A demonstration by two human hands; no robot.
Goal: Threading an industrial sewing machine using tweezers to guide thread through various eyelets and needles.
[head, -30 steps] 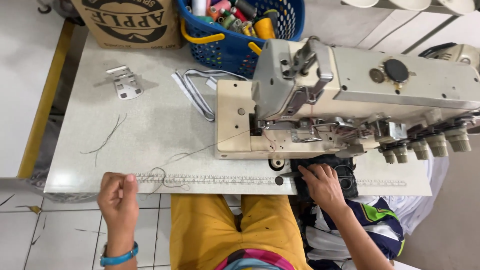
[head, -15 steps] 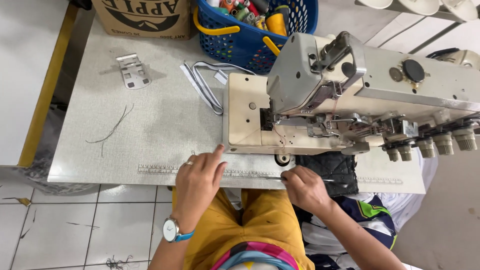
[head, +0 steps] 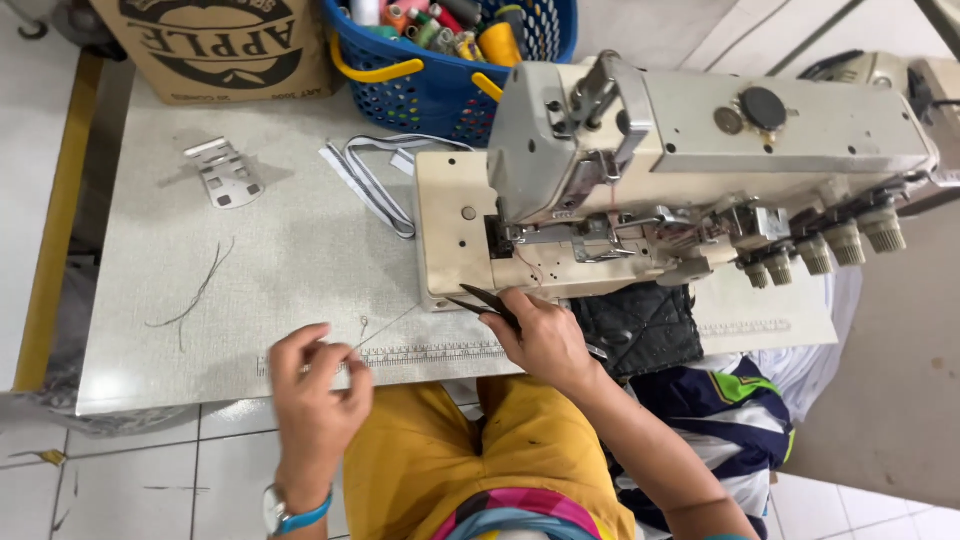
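At table edge, left hand (head: 315, 385) pinching thread (head: 385, 328); right hand (head: 545, 335) gripping dark snips (head: 487, 300) beside it.

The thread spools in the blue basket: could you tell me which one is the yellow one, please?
The yellow thread spool stands at the right of the blue basket, by its yellow handle; the other spools to its left are orange, green, red and white.

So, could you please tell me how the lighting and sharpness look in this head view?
Head view: even, bright light with soft shadows under the sewing machine; slight glare on the table near its front left corner; the left hand is a little motion-blurred, the right hand sharper; edges bow mildly.
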